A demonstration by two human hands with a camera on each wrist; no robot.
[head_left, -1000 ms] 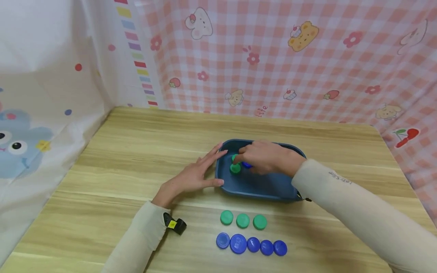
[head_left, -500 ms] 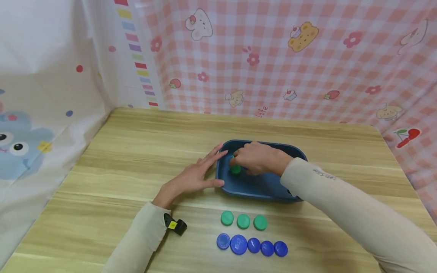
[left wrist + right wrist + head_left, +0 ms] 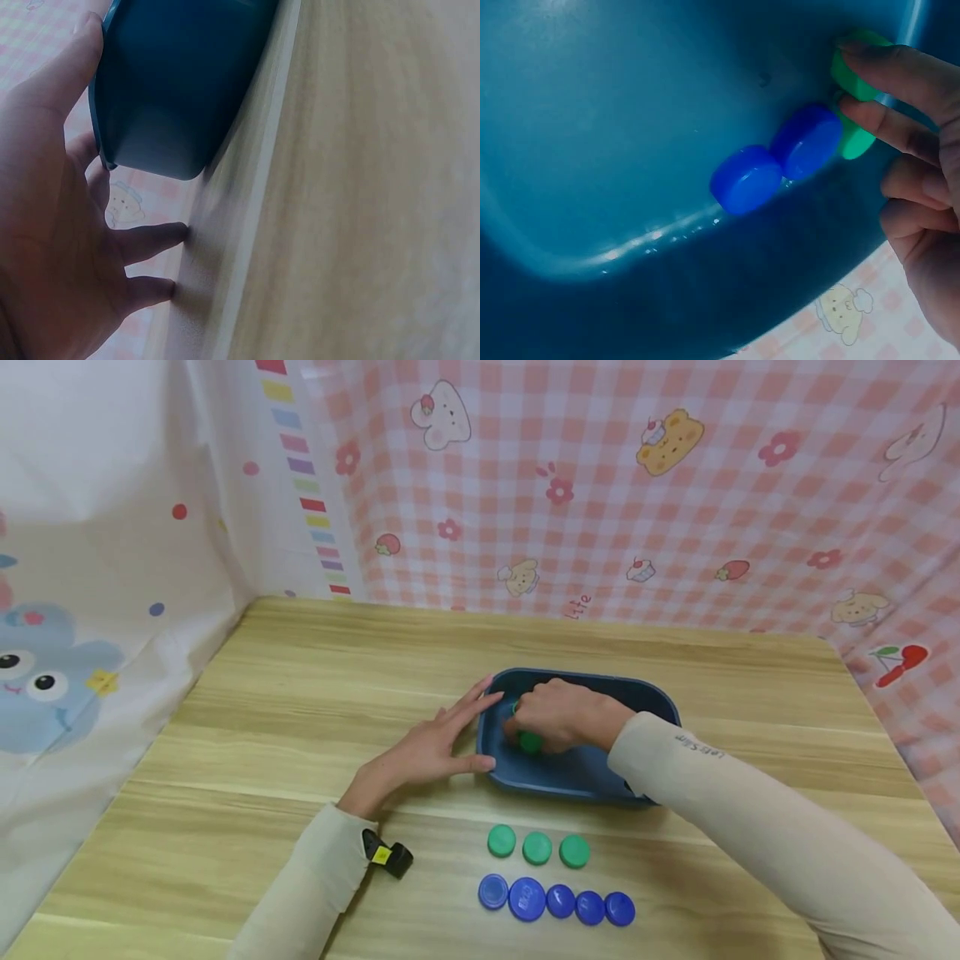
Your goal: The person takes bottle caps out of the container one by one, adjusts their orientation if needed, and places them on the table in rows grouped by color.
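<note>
My right hand (image 3: 562,714) reaches into a dark blue plastic bin (image 3: 570,781). Between thumb and index finger it pinches a green bottle cap (image 3: 847,73) near one end of the bin. A second green cap (image 3: 856,141) lies just by the fingers, partly hidden. Two blue caps (image 3: 808,140) sit side by side next to it, along the bin's wall. My left hand (image 3: 423,747) rests at the bin's left end, fingers spread and mostly straight. In the left wrist view its thumb (image 3: 79,64) lies along the bin's rim, and two fingertips touch the tabletop.
In front of the bin, three green caps (image 3: 537,848) stand in a row on the wooden table (image 3: 300,693). Nearer still is a row of several blue caps (image 3: 559,901). A pink checked cloth (image 3: 585,527) hangs behind the table, and a white one (image 3: 112,552) hangs at left.
My right hand has shifted a little left and toward me inside the bin, and now pinches a green cap. That cap has moved slightly right. The left hand stays in place.
</note>
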